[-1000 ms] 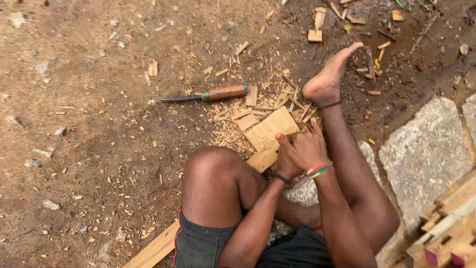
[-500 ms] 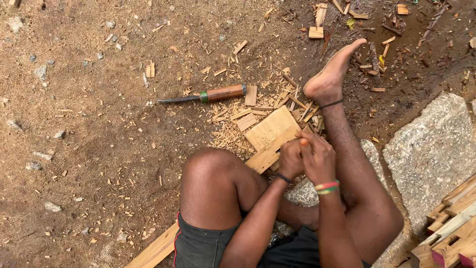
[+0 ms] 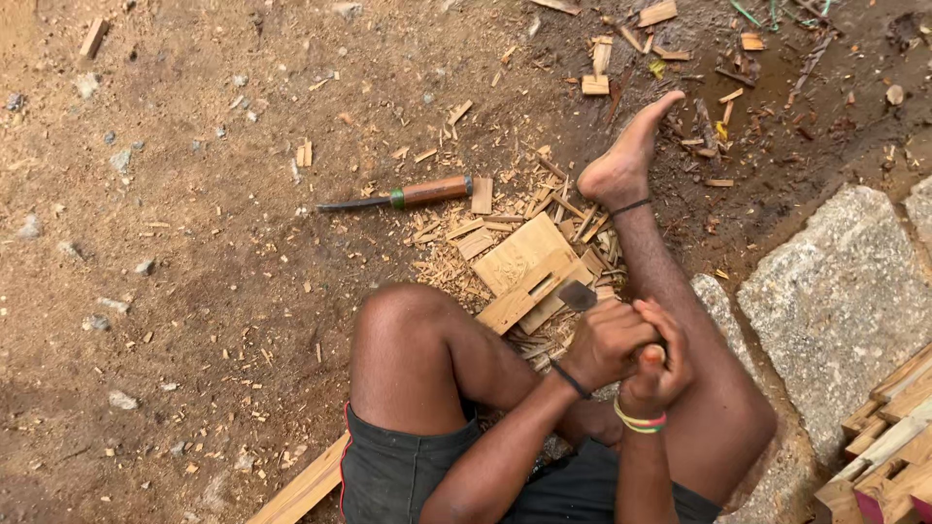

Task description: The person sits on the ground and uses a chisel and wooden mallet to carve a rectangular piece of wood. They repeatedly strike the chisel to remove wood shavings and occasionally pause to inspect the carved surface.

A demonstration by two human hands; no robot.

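Observation:
I sit on the ground with my left knee bent and my right leg stretched out. A flat carved wooden piece (image 3: 524,264) lies on wood chips between my legs. My left hand (image 3: 604,342), with a black wristband, and my right hand (image 3: 662,374), with coloured bands, are clasped together around the handle of a tool. Its dark metal blade (image 3: 579,295) sticks out above my left hand, over the near edge of the wooden piece.
A wooden-handled chisel (image 3: 403,196) lies on the dirt left of the chips. Offcuts (image 3: 594,85) are scattered near my right foot (image 3: 621,165). A grey stone slab (image 3: 840,301) and stacked carved wood (image 3: 893,437) are at the right. A plank (image 3: 306,490) lies under my thigh.
Both hands have pulled back from the wooden piece toward my body, and the tool's blade now shows above them.

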